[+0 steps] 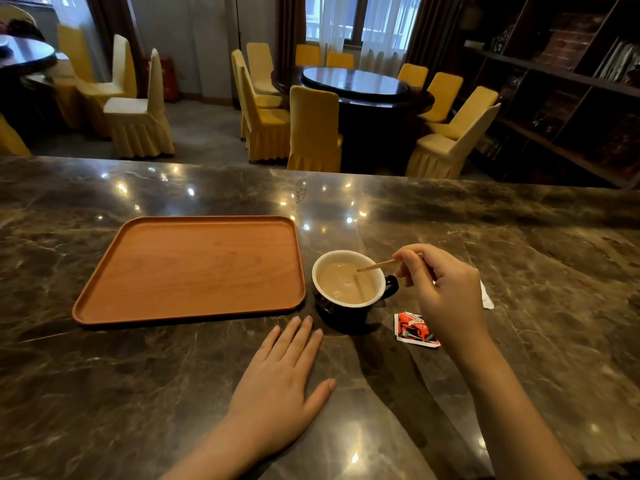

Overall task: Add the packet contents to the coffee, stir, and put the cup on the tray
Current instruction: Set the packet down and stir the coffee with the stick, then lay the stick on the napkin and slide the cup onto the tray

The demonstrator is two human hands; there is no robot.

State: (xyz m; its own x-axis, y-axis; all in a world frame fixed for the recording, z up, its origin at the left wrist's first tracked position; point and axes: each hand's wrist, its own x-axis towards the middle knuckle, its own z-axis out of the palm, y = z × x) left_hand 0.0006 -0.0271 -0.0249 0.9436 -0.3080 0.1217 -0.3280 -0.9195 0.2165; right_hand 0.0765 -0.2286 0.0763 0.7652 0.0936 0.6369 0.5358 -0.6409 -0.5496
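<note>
A dark marble worktop (519,237) carries everything in play. Near its middle stands a dark coffee cup (349,296) with a white inner wall, its handle turned toward three o'clock, filled with pale milky coffee (341,282). The right hand (441,289) hovers at the cup's three o'clock side, fingers curled in a pinch around the upper end of a thin wooden stir stick (377,265); the stick slants down toward nine o'clock and its lower end dips into the liquid. The left hand (280,382) lies flat and open on the worktop at the cup's seven o'clock, palm down, fingers stretched out together and thumb splayed, holding nothing; its fingertips reach close to the cup's base without touching it. A rectangular orange-brown wooden tray (104,306) with a raised rim lies at the cup's nine o'clock, its near right corner just beside the cup, and nothing rests on it. A torn red, black and white packet (414,329) lies flat on the worktop at the cup's four o'clock, partly under the right wrist. A scrap of white paper (486,296) peeks out beyond the right hand at three o'clock. Behind the worktop, toward twelve o'clock, yellow-covered chairs (313,129) ring a dark round dining table (353,83).
</note>
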